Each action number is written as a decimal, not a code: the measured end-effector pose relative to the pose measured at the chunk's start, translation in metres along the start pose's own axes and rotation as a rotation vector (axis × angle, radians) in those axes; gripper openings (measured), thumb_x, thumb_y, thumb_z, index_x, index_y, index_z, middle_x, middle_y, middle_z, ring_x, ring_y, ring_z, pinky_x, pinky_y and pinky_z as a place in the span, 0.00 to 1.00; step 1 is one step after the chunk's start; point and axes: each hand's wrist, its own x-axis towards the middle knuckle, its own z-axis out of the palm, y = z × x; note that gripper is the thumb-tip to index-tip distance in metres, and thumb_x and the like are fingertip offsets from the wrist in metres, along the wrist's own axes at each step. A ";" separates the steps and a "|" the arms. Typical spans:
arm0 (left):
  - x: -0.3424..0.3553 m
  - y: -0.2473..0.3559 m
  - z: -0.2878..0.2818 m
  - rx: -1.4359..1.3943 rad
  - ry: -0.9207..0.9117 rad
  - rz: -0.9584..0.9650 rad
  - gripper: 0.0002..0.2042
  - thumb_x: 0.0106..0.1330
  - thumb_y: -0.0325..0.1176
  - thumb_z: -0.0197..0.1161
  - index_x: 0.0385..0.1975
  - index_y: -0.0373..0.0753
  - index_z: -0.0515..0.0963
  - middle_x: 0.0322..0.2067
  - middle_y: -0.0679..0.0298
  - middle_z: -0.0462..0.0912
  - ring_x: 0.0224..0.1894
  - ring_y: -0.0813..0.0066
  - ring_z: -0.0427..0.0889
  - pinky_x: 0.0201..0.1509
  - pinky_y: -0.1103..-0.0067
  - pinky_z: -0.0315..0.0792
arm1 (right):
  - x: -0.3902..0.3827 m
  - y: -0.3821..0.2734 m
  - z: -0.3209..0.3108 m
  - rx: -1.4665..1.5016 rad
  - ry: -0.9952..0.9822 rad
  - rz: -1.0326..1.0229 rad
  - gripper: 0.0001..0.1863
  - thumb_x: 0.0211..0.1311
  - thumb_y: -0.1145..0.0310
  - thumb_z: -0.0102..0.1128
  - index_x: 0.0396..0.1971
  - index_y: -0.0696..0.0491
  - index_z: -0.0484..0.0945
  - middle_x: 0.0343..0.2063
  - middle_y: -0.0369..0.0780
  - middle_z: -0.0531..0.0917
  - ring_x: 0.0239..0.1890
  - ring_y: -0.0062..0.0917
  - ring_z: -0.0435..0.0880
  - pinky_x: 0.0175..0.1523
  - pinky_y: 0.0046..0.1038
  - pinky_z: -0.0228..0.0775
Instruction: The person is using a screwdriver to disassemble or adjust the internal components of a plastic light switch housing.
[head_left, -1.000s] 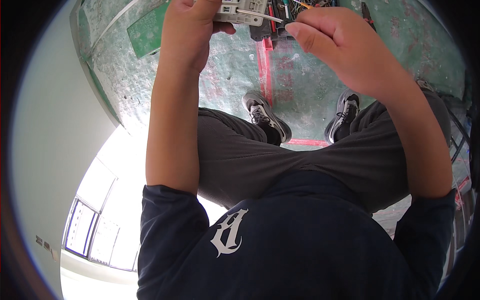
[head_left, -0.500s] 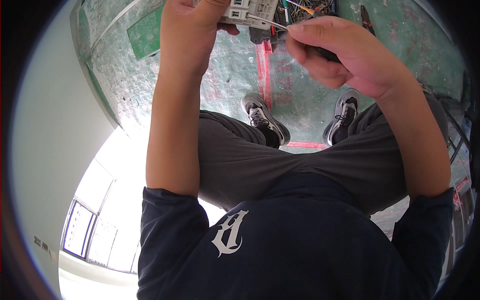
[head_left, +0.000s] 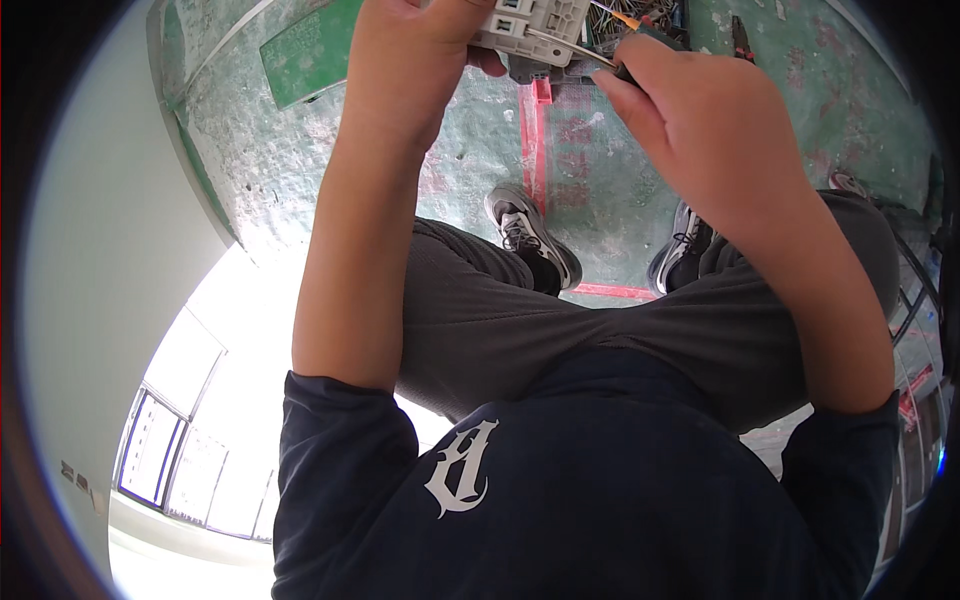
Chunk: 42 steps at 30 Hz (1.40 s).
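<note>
At the top edge, my left hand (head_left: 420, 70) is closed round a white plastic electrical socket or switch (head_left: 560, 22), whose fittings face up. Part of this piece runs out of the picture. My right hand (head_left: 715, 125) grips a screwdriver (head_left: 572, 46) by its dark handle, which the fingers mostly cover. The thin metal shaft slants up and left, and its tip meets the white piece beside the small openings. Whether the tip sits inside an opening is too small to tell.
Beyond the hands, a dark tray of loose screws (head_left: 603, 28) sits on the floor, with an orange-handled tool (head_left: 626, 19) over it. Pliers (head_left: 741, 42) lie to its right. A green board (head_left: 312, 55) is at upper left. My shoes (head_left: 525, 235) stand below, near red floor lines.
My left hand and the white piece have shifted slightly right. My right hand has rolled over, its back now turned up, and the screwdriver tip still meets the piece.
</note>
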 end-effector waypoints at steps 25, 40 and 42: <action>-0.010 -0.002 0.010 -0.025 -0.044 -0.035 0.25 0.63 0.56 0.59 0.42 0.37 0.72 0.25 0.68 0.77 0.23 0.82 0.75 0.24 0.84 0.69 | 0.007 0.008 -0.018 0.987 -0.500 0.396 0.18 0.69 0.60 0.47 0.23 0.57 0.71 0.12 0.39 0.70 0.16 0.24 0.69 0.24 0.31 0.62; -0.002 -0.008 0.008 -0.070 0.013 -0.123 0.23 0.65 0.56 0.58 0.40 0.39 0.74 0.24 0.68 0.78 0.21 0.82 0.75 0.22 0.85 0.69 | 0.003 0.001 -0.011 -0.158 -0.057 -0.063 0.06 0.50 0.69 0.58 0.25 0.54 0.71 0.13 0.40 0.77 0.16 0.34 0.80 0.20 0.33 0.68; -0.002 -0.007 0.000 -0.020 0.024 -0.077 0.23 0.65 0.55 0.57 0.40 0.38 0.73 0.23 0.68 0.79 0.21 0.82 0.76 0.21 0.85 0.70 | 0.005 0.000 -0.016 -0.124 -0.021 -0.126 0.07 0.50 0.67 0.59 0.24 0.52 0.70 0.12 0.40 0.76 0.15 0.33 0.80 0.20 0.33 0.68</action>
